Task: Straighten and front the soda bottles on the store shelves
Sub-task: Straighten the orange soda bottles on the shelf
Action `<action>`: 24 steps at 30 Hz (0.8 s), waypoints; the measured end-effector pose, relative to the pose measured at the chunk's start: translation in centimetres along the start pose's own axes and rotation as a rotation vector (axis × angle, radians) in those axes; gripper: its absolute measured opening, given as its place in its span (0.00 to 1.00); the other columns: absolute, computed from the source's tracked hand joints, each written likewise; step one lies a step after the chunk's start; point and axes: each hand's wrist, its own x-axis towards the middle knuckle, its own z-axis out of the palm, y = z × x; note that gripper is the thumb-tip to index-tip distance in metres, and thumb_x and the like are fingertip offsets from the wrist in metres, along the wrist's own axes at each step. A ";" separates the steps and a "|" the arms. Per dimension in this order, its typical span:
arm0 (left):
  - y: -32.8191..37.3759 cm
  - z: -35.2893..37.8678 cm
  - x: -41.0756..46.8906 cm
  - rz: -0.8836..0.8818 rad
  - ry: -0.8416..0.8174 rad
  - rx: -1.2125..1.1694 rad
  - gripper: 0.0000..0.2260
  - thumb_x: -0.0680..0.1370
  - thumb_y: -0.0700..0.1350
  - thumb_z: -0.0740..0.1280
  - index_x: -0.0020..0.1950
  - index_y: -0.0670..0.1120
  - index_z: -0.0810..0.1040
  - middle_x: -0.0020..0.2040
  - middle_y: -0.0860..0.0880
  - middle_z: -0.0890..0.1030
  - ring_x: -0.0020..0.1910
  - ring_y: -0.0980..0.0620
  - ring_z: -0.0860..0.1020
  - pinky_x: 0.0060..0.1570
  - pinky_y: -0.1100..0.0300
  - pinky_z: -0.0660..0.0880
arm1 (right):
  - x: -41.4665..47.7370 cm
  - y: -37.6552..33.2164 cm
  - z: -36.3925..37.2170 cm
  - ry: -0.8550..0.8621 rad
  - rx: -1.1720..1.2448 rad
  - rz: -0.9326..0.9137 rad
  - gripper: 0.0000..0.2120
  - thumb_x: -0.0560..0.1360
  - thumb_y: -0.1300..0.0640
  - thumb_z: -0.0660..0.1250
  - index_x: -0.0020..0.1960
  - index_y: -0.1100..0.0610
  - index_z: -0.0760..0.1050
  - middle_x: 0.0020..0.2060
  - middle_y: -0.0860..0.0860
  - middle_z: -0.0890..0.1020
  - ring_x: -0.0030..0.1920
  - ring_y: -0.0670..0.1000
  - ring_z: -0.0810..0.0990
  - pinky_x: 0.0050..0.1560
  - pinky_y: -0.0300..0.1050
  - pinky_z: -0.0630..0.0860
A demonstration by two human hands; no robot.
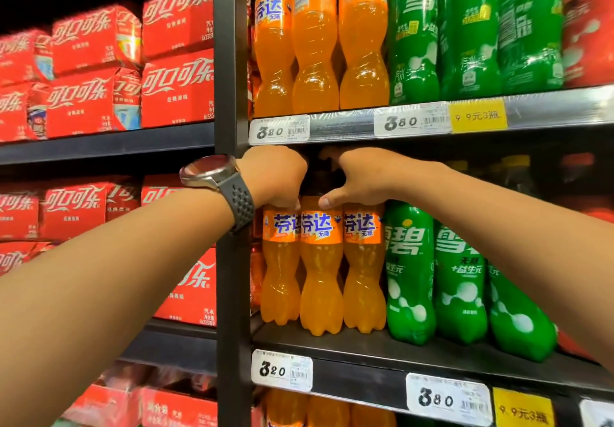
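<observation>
two orange bottles (320, 277), necks in grip of left hand (275, 174), right hand (360, 177).

left hand (275, 174) grips left orange bottle (280, 277) | right hand (358, 177) grips middle orange bottle (321, 277)

Bright store light, glare on shelf strips, blurred and warped edges.

Orange bottles' (321, 270) caps out of sight
</observation>
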 end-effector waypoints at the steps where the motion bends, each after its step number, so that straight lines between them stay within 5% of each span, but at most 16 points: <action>1: 0.1 0.2 0.0 0.000 0.020 0.028 0.16 0.72 0.55 0.72 0.43 0.49 0.66 0.34 0.53 0.68 0.37 0.51 0.71 0.33 0.56 0.69 | 0.0 0.1 0.0 -0.010 0.002 0.011 0.25 0.67 0.33 0.69 0.44 0.53 0.67 0.34 0.47 0.72 0.33 0.46 0.70 0.29 0.42 0.63; 8: -0.5 0.8 0.0 0.049 0.123 0.041 0.16 0.71 0.50 0.73 0.39 0.49 0.66 0.34 0.53 0.69 0.32 0.53 0.69 0.27 0.60 0.62 | -0.8 0.8 -0.1 -0.045 0.041 0.019 0.27 0.69 0.32 0.66 0.44 0.57 0.69 0.34 0.46 0.73 0.34 0.45 0.72 0.30 0.39 0.63; 11: -0.6 0.9 0.0 0.101 0.149 -0.117 0.14 0.76 0.53 0.67 0.37 0.51 0.64 0.35 0.53 0.70 0.32 0.56 0.69 0.30 0.60 0.64 | -1.4 2.4 -0.4 -0.042 -0.005 0.020 0.32 0.76 0.35 0.57 0.73 0.53 0.60 0.57 0.56 0.78 0.55 0.56 0.77 0.46 0.43 0.69; 14: -0.2 0.8 -0.1 0.165 0.126 -0.439 0.19 0.73 0.63 0.67 0.41 0.51 0.63 0.38 0.58 0.69 0.35 0.59 0.70 0.31 0.64 0.62 | -1.5 3.8 -0.6 -0.117 -0.038 0.112 0.29 0.80 0.39 0.52 0.76 0.52 0.55 0.70 0.58 0.69 0.66 0.59 0.69 0.58 0.48 0.66; 21: 1.3 2.6 -0.2 0.123 0.198 -0.389 0.23 0.67 0.62 0.75 0.39 0.56 0.61 0.38 0.59 0.66 0.34 0.59 0.68 0.29 0.65 0.61 | -1.0 4.4 -1.2 -0.105 0.125 0.165 0.24 0.77 0.42 0.62 0.69 0.51 0.67 0.64 0.54 0.74 0.59 0.55 0.73 0.51 0.43 0.67; 24: 0.8 3.2 -0.4 0.106 0.209 -0.433 0.21 0.67 0.62 0.75 0.49 0.54 0.68 0.38 0.59 0.66 0.34 0.60 0.68 0.29 0.66 0.61 | -1.3 5.0 -1.2 -0.091 0.215 0.158 0.20 0.78 0.44 0.62 0.67 0.49 0.69 0.61 0.53 0.76 0.55 0.54 0.74 0.50 0.42 0.67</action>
